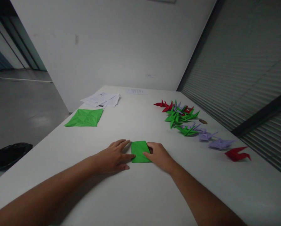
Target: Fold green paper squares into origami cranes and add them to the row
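A small folded square of green origami paper [138,151] lies on the white table in front of me. My left hand [114,157] rests flat at its left side, fingers spread, with one fingertip on the paper's edge. From the right, my right hand [159,155] grips the paper's right edge, thumb on top and the other fingers curled at the side, their tips partly hidden. Farther off to the left is a larger creased green sheet [85,118], lying by itself.
Several folded paper cranes in green [174,118], red [236,153] and purple [220,143] stand along the right side, near a round brown disc [203,121]. Printed papers [101,99] lie at the back left. A black-lined bin [10,155] stands on the floor, left.
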Demonstrator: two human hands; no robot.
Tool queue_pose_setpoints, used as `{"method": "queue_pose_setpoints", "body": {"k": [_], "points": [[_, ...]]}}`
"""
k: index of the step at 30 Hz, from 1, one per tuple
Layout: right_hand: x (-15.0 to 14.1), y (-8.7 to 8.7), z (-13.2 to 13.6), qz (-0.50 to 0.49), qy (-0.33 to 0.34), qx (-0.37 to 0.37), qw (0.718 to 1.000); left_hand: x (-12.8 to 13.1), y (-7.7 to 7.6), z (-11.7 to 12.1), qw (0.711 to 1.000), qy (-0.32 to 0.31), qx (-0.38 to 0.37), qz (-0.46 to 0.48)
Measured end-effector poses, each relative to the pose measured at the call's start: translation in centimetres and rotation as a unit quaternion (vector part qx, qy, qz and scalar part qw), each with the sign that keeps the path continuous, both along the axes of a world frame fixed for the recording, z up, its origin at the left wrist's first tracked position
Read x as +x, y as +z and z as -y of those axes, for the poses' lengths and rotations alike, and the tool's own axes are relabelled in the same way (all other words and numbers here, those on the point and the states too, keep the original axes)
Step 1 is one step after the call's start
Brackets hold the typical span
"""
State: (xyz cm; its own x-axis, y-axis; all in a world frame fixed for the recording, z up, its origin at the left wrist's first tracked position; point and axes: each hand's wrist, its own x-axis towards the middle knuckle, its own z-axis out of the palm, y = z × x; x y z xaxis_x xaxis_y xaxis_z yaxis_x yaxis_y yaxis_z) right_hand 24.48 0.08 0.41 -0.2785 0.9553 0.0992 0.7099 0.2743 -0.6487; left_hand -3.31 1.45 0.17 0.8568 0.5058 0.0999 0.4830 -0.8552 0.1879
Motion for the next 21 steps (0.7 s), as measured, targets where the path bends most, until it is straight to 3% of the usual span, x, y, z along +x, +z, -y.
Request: {"method": "queue_pose_setpoints", "body": {"k": [7, 10, 13, 16, 21], "points": [[-0.2, -0.6, -0.2, 0.022, -0.022, -0.010, 0.999, 0.4, 0.1, 0.0, 0.999, -0.002, -0.024, 0.048], [-0.3, -0.7, -0.2, 0.035, -0.037, 0.013, 0.999, 0.8, 0.3, 0.0, 0.993, 0.029, -0.064, 0.094], [-0.5, -0.6, -0.1, 0.059, -0.043, 0.080, 0.994, 1.3, 0.2, -0.3, 0.968, 0.099, -0.157, 0.167], [-0.7, -0.4, 0.2, 0.066, -0.035, 0.167, 0.983, 1.8, 0.0, -0.5, 0.894, 0.161, -0.311, 0.280], [-1.2, -0.1, 1.0, 0.020, 0.002, 0.272, 0.962, 2.6, 0.5, -0.2, 0.699, 0.177, -0.514, 0.464]]}}
